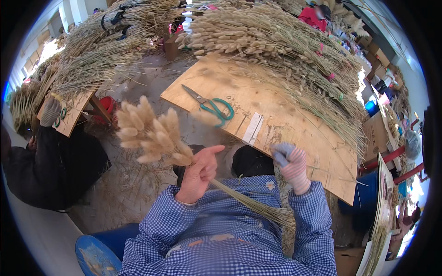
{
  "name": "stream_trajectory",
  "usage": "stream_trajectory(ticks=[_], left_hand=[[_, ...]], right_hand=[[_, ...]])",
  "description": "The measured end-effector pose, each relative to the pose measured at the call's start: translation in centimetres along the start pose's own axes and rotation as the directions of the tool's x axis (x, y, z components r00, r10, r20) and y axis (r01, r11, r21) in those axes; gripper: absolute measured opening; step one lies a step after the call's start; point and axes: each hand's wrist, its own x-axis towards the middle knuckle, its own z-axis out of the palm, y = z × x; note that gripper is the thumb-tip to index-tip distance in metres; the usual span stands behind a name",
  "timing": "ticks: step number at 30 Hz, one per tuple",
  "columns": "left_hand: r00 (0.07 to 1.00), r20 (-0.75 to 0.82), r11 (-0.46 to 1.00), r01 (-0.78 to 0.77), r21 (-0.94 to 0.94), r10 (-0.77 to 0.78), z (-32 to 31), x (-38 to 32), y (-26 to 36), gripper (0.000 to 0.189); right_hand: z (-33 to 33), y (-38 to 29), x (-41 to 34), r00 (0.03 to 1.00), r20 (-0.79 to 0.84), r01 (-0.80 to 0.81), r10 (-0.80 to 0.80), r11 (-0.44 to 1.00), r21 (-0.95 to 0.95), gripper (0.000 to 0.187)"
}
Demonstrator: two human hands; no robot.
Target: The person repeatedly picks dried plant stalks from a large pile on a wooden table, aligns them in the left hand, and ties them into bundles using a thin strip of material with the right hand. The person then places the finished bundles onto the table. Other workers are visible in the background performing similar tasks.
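Observation:
My bare left hand point(198, 174) is closed around the stems of a bunch of dried bunny-tail grass point(152, 134), its index finger stretched out. The fluffy heads fan out to the upper left, and the thin stems point(255, 205) trail down to the right across my checked smock. My right hand point(291, 167), in a striped knit glove, hovers with bent fingers by the near edge of the wooden board point(293, 117). Whether its fingertips pinch a stem cannot be made out. One blurred grass head point(205, 118) shows in front of the handles of teal-handled scissors point(210, 105) on the board.
A large heap of bunny-tail grass point(262, 38) covers the board's far side. A white strip point(253, 128) is on the board's near part. At left, a co-worker's gloved hand point(51, 110) is near another board. A blue barrel point(362, 198) stands at right; straw litters the floor.

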Motion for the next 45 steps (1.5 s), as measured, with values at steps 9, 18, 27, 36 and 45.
stream_trajectory(ticks=[9,18,27,36,45], left_hand=[[0.997,0.076,1.000,-0.001,0.003,0.001,0.2,-0.5,-0.1,0.027],[0.993,-0.107,0.996,-0.061,-0.057,0.055,1.0,-0.7,-0.4,0.049],[0.964,-0.241,0.991,-0.126,-0.055,0.109,0.5,-1.8,-0.4,0.051],[0.905,-0.399,0.981,-0.185,-0.058,0.147,-2.7,-2.0,0.8,0.046],[0.833,-0.550,0.995,-0.096,-0.036,0.060,-7.1,-3.0,3.3,0.047]], right_hand=[[2.9,-1.8,-4.2,0.951,0.113,0.307,-0.288,0.920,-0.244,0.016],[0.4,-2.5,-5.0,0.958,0.115,0.286,-0.263,0.913,-0.291,0.016],[-8.3,9.2,-7.4,0.971,-0.236,-0.092,-0.035,0.856,-0.508,0.019],[-18.3,16.6,-9.2,0.855,-0.334,-0.517,0.396,0.607,-0.603,0.029],[-23.0,19.7,-10.5,0.730,-0.467,-0.663,0.498,0.353,-0.660,0.041]])
